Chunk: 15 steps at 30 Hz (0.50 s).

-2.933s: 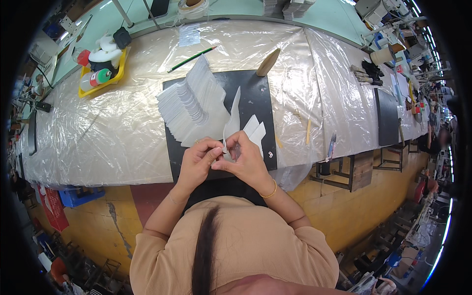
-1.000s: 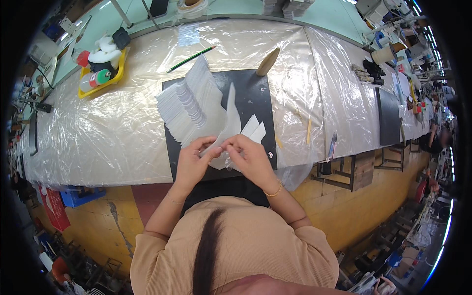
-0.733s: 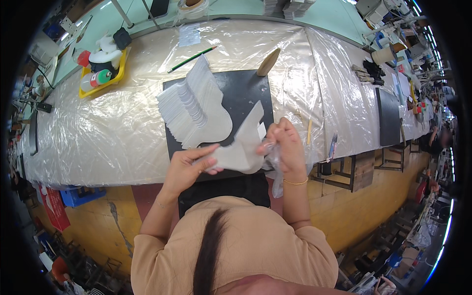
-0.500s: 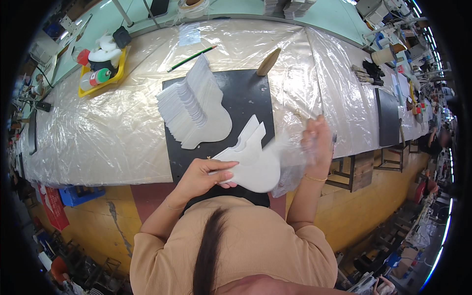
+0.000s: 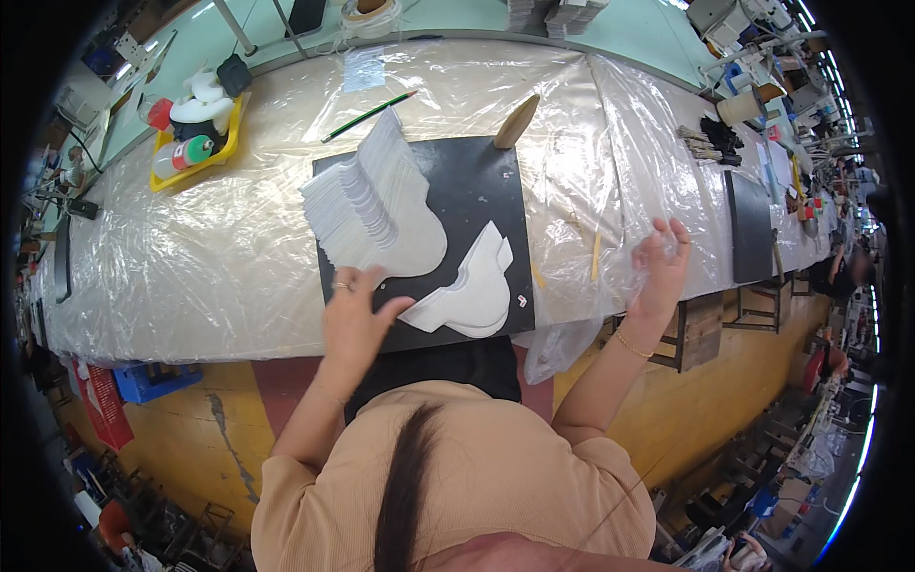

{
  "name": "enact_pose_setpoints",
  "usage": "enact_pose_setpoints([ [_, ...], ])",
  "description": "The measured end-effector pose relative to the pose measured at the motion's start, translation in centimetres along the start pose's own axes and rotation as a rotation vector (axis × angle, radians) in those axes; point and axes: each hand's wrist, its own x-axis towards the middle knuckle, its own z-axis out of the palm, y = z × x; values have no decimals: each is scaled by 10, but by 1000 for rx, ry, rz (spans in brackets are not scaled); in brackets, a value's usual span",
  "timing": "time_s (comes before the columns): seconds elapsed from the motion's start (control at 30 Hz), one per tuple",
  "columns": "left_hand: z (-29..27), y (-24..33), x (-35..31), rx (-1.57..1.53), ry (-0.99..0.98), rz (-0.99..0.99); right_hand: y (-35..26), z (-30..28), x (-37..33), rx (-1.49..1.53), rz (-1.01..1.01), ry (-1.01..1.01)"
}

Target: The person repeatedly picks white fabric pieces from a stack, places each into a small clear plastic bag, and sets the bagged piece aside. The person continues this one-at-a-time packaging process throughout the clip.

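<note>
On a black board [image 5: 467, 195] lies a fanned stack of white, curved cut pieces [image 5: 372, 195]. Nearer to me, a small pile of the same white pieces [image 5: 477, 296] rests by the board's front edge. My left hand [image 5: 353, 319] is open at the front left of the board, its fingertips by the lower end of the fanned stack and its thumb toward the small pile. To the right of the board, my right hand [image 5: 660, 272] is raised over the plastic-covered table [image 5: 572, 124], fingers apart, with nothing visible in it.
A wooden tool [image 5: 518, 122] stands at the board's far right corner. Beyond the stack lies a green pencil [image 5: 370, 116]. A yellow basket [image 5: 229, 143] with bottles is at the far left. Loose clear plastic [image 5: 562, 348] hangs off the front edge. Dark-handled tools [image 5: 710, 143] lie right.
My left hand has let go of the white pieces, which now lie on the board, and moved left to the fanned stack. My right hand has moved further right, its fingers spreading.
</note>
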Motion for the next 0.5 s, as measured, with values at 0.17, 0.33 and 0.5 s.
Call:
enact_pose_setpoints([
  [0.17,-2,-35,17,-36,41,-36,14,23,-23,52,213,-289],
  [0.33,-7,-32,14,-249,155,-83,32,54,-55,-94,286,-488],
  [0.5,-29,-22,16,-772,-172,-463,48,91,-102,-309,158,-683],
])
